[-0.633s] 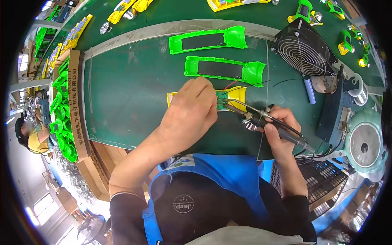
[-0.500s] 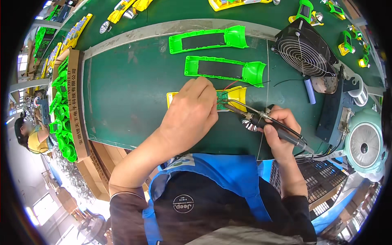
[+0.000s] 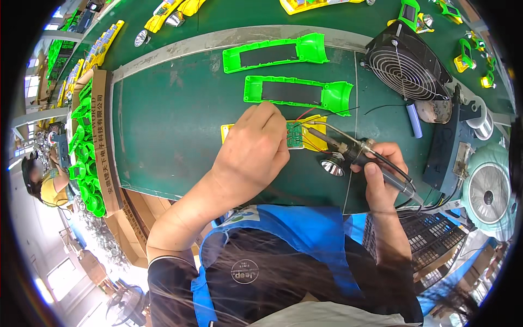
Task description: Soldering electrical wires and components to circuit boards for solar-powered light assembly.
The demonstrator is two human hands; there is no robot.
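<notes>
Soldering iron (image 3: 355, 156) eased back toward 2 o'clock, tip apparently off the circuit board (image 3: 294, 135): contact seemingly broken. Right hand (image 3: 377, 184) wrapped round the handle; left hand (image 3: 249, 146) seemingly pinched at 9 o'clock, hold impossible to tell. One board, one yellow casing (image 3: 314, 143), mid-counter (image 3: 169, 120); two green casings (image 3: 336, 98) toward 12; one reflector (image 3: 333, 168) toward 4.

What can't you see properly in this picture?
In the head view:
What the left hand pinches, if anything: its own back hides the fingertips.
The middle of the yellow flashlight casing: that hand covers it.
Fine details of the green circuit board: too small.
Some yellow casings at the top: cut off by the picture's edge.
</notes>
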